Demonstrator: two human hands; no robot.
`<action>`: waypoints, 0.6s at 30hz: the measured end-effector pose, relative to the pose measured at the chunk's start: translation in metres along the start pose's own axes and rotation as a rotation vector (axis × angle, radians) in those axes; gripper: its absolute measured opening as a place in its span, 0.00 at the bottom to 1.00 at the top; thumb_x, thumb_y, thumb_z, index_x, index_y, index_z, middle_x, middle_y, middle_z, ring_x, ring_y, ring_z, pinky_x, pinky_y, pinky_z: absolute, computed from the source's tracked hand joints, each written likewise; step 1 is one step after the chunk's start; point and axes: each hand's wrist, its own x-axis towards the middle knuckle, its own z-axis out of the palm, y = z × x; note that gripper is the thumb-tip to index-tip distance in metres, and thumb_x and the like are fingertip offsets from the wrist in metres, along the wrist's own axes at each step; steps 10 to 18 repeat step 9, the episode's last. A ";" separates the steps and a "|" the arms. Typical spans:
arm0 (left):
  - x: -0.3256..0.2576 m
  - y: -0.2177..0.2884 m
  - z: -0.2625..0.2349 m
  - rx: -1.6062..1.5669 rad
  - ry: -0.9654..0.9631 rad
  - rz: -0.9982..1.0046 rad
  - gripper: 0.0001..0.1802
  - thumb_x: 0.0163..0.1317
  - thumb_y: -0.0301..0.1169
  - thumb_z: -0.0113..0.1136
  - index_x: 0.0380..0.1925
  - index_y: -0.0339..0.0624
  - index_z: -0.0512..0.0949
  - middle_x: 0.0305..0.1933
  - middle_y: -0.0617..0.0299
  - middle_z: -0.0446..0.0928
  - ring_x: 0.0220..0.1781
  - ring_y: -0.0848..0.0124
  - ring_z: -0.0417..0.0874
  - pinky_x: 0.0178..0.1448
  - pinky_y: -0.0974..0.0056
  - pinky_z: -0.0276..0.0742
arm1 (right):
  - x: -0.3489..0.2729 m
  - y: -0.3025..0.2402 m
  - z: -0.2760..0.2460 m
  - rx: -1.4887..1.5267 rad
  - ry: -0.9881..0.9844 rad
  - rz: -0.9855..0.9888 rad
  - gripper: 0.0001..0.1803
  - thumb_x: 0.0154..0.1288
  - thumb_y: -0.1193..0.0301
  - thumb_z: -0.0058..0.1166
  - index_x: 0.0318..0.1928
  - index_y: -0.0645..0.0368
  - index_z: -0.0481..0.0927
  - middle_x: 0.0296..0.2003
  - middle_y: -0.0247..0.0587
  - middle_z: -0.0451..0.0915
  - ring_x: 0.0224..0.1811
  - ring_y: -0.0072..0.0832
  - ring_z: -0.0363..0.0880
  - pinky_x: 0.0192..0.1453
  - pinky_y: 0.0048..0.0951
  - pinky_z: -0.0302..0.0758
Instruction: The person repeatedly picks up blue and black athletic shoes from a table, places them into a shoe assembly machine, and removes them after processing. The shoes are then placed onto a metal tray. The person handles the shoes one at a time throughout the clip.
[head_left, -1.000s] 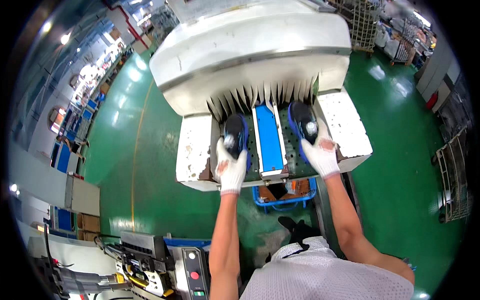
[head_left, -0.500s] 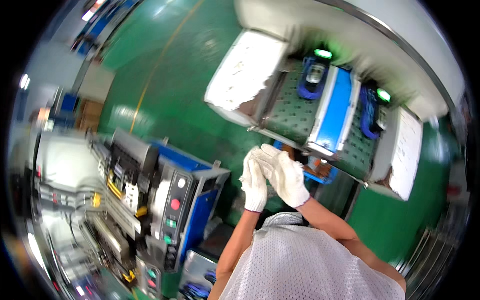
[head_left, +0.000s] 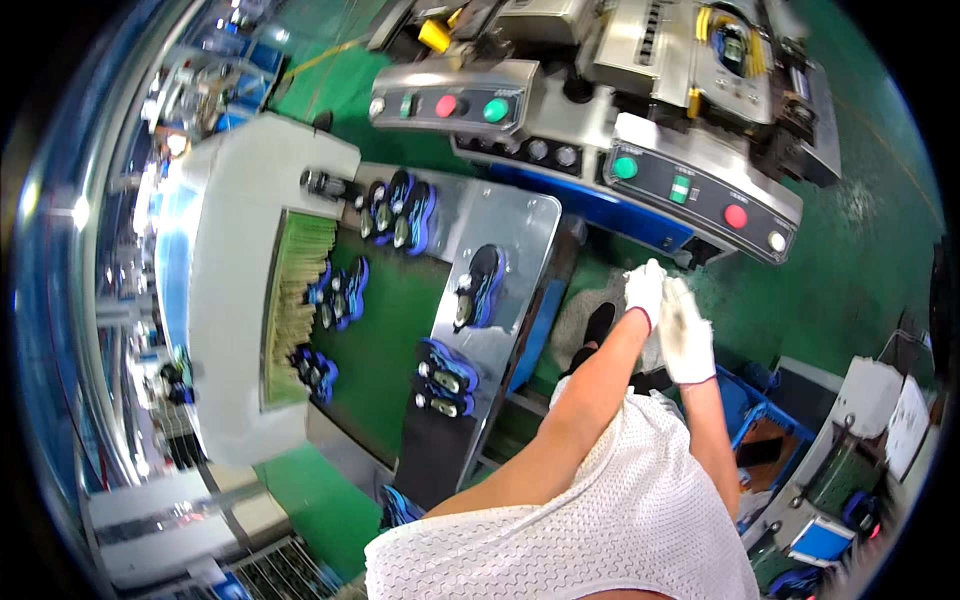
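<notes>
Both hands wear white knitted gloves and are held close together in front of my body. My left hand (head_left: 645,290) has its fingers stretched forward, with nothing seen in it. Beside it, my right hand (head_left: 686,335) is also stretched out, slightly blurred, and shows no object. Whether the palms touch I cannot tell. Left of my hands runs a metal table (head_left: 520,235). A single black-and-blue shoe (head_left: 480,288) lies on it, and a pair of shoes (head_left: 446,378) sits nearer to me.
Ahead stands a machine with two button panels (head_left: 700,190) and a blue front. Several shoes (head_left: 400,212) fill the table's far-left part; others (head_left: 345,292) lie by a white machine's bristled opening (head_left: 290,300). At right are a blue crate (head_left: 745,415) and a conveyor with shoes (head_left: 825,540).
My view has swung round to the left: the button machine is now ahead, the table with shoes left, the conveyor far right. My gloved hands stay close together and hold nothing visible.
</notes>
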 end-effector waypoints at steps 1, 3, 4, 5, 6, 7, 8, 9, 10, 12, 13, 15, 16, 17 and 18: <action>-0.006 0.004 -0.001 -0.207 0.038 -0.063 0.22 0.77 0.46 0.54 0.36 0.38 0.85 0.37 0.58 0.86 0.41 0.69 0.83 0.51 0.59 0.79 | -0.002 0.012 0.008 -0.255 0.064 0.022 0.34 0.83 0.58 0.45 0.77 0.69 0.59 0.79 0.50 0.59 0.82 0.38 0.55 0.87 0.38 0.47; 0.009 -0.001 -0.031 -0.186 0.178 -0.107 0.22 0.78 0.45 0.52 0.37 0.38 0.86 0.39 0.56 0.86 0.41 0.67 0.84 0.49 0.57 0.81 | 0.000 0.041 0.013 -0.215 0.016 0.067 0.35 0.84 0.59 0.44 0.79 0.68 0.56 0.81 0.48 0.56 0.84 0.37 0.52 0.86 0.36 0.47; 0.013 -0.004 -0.041 -0.192 0.217 -0.129 0.23 0.79 0.45 0.50 0.37 0.38 0.86 0.39 0.54 0.86 0.40 0.67 0.84 0.48 0.56 0.81 | -0.002 0.045 0.025 -0.185 0.122 0.162 0.34 0.84 0.59 0.44 0.79 0.68 0.57 0.80 0.48 0.58 0.83 0.36 0.55 0.85 0.36 0.50; 0.017 0.010 -0.047 -0.099 0.158 -0.141 0.28 0.80 0.49 0.45 0.40 0.39 0.87 0.40 0.51 0.87 0.39 0.64 0.86 0.46 0.55 0.82 | -0.001 0.037 0.048 -0.147 0.255 0.224 0.33 0.84 0.59 0.45 0.78 0.67 0.59 0.79 0.47 0.61 0.82 0.35 0.57 0.85 0.35 0.53; 0.039 -0.013 -0.062 0.156 0.248 -0.019 0.29 0.80 0.51 0.42 0.48 0.40 0.86 0.45 0.49 0.87 0.40 0.62 0.88 0.45 0.55 0.83 | -0.009 0.033 0.082 -0.113 0.364 0.313 0.32 0.84 0.59 0.45 0.77 0.67 0.61 0.78 0.46 0.63 0.81 0.34 0.59 0.84 0.35 0.56; 0.047 0.002 -0.052 0.620 0.033 0.000 0.29 0.77 0.54 0.43 0.53 0.42 0.84 0.52 0.50 0.85 0.50 0.60 0.84 0.53 0.56 0.80 | -0.029 0.032 0.051 -0.205 0.395 0.229 0.29 0.84 0.61 0.46 0.75 0.66 0.65 0.74 0.47 0.68 0.78 0.35 0.65 0.80 0.36 0.63; 0.056 0.015 -0.043 1.226 -0.166 0.117 0.31 0.74 0.56 0.45 0.58 0.44 0.82 0.59 0.51 0.83 0.60 0.57 0.81 0.62 0.56 0.76 | -0.051 0.037 0.020 -0.298 0.444 0.157 0.27 0.84 0.62 0.47 0.73 0.66 0.68 0.71 0.47 0.73 0.75 0.36 0.70 0.77 0.37 0.70; 0.066 0.026 -0.038 1.639 -0.318 0.302 0.34 0.71 0.58 0.46 0.63 0.46 0.80 0.66 0.53 0.81 0.70 0.54 0.77 0.71 0.57 0.73 | -0.087 0.015 0.017 -0.250 0.473 0.253 0.25 0.84 0.65 0.48 0.72 0.65 0.69 0.68 0.50 0.77 0.72 0.41 0.74 0.73 0.42 0.75; 0.066 0.026 -0.038 1.639 -0.318 0.302 0.34 0.71 0.58 0.46 0.63 0.46 0.80 0.66 0.53 0.81 0.70 0.54 0.77 0.71 0.57 0.73 | -0.087 0.015 0.017 -0.250 0.473 0.253 0.25 0.84 0.65 0.48 0.72 0.65 0.69 0.68 0.50 0.77 0.72 0.41 0.74 0.73 0.42 0.75; 0.066 0.026 -0.038 1.639 -0.318 0.302 0.34 0.71 0.58 0.46 0.63 0.46 0.80 0.66 0.53 0.81 0.70 0.54 0.77 0.71 0.57 0.73 | -0.087 0.015 0.017 -0.250 0.473 0.253 0.25 0.84 0.65 0.48 0.72 0.65 0.69 0.68 0.50 0.77 0.72 0.41 0.74 0.73 0.42 0.75; 0.066 0.026 -0.038 1.639 -0.318 0.302 0.34 0.71 0.58 0.46 0.63 0.46 0.80 0.66 0.53 0.81 0.70 0.54 0.77 0.71 0.57 0.73 | -0.087 0.015 0.017 -0.250 0.473 0.253 0.25 0.84 0.65 0.48 0.72 0.65 0.69 0.68 0.50 0.77 0.72 0.41 0.74 0.73 0.42 0.75; 0.066 0.026 -0.038 1.639 -0.318 0.302 0.34 0.71 0.58 0.46 0.63 0.46 0.80 0.66 0.53 0.81 0.70 0.54 0.77 0.71 0.57 0.73 | -0.087 0.015 0.017 -0.250 0.473 0.253 0.25 0.84 0.65 0.48 0.72 0.65 0.69 0.68 0.50 0.77 0.72 0.41 0.74 0.73 0.42 0.75; 0.066 0.026 -0.038 1.639 -0.318 0.302 0.34 0.71 0.58 0.46 0.63 0.46 0.80 0.66 0.53 0.81 0.70 0.54 0.77 0.71 0.57 0.73 | -0.087 0.015 0.017 -0.250 0.473 0.253 0.25 0.84 0.65 0.48 0.72 0.65 0.69 0.68 0.50 0.77 0.72 0.41 0.74 0.73 0.42 0.75; 0.066 0.026 -0.038 1.639 -0.318 0.302 0.34 0.71 0.58 0.46 0.63 0.46 0.80 0.66 0.53 0.81 0.70 0.54 0.77 0.71 0.57 0.73 | -0.087 0.015 0.017 -0.250 0.473 0.253 0.25 0.84 0.65 0.48 0.72 0.65 0.69 0.68 0.50 0.77 0.72 0.41 0.74 0.73 0.42 0.75; 0.066 0.026 -0.038 1.639 -0.318 0.302 0.34 0.71 0.58 0.46 0.63 0.46 0.80 0.66 0.53 0.81 0.70 0.54 0.77 0.71 0.57 0.73 | -0.087 0.015 0.017 -0.250 0.473 0.253 0.25 0.84 0.65 0.48 0.72 0.65 0.69 0.68 0.50 0.77 0.72 0.41 0.74 0.73 0.42 0.75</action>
